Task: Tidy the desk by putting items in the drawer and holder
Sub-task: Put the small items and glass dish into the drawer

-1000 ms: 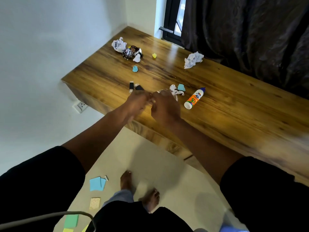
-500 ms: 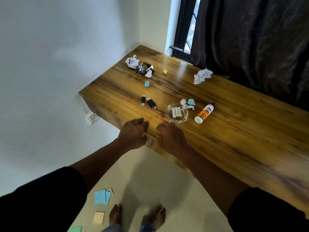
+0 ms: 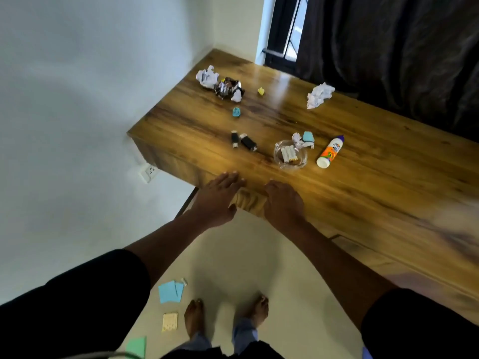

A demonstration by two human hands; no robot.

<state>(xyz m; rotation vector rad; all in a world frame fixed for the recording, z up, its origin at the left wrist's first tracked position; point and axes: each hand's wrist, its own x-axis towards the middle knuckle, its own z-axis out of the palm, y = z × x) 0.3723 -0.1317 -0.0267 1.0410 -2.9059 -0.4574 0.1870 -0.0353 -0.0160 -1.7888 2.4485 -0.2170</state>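
Resting left hand [image 3: 216, 200] and right hand [image 3: 282, 203] flat, fingers spread and gripping nothing, over the table [image 3: 375, 193] front edge at frame centre. Probably reaching for the drawer below; glass holder [image 3: 290, 155] and glue stick [image 3: 331, 151] waiting above right. Needing a pull next.

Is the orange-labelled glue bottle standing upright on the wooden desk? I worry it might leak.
No, the orange-labelled glue bottle lies on its side on the wooden desk.

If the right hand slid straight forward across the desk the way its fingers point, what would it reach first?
Probably the clear glass dish holding small white sticks, just ahead of the right hand. The wood between them looks bare. The glue bottle lies to the right of that line, though depth is uncertain.
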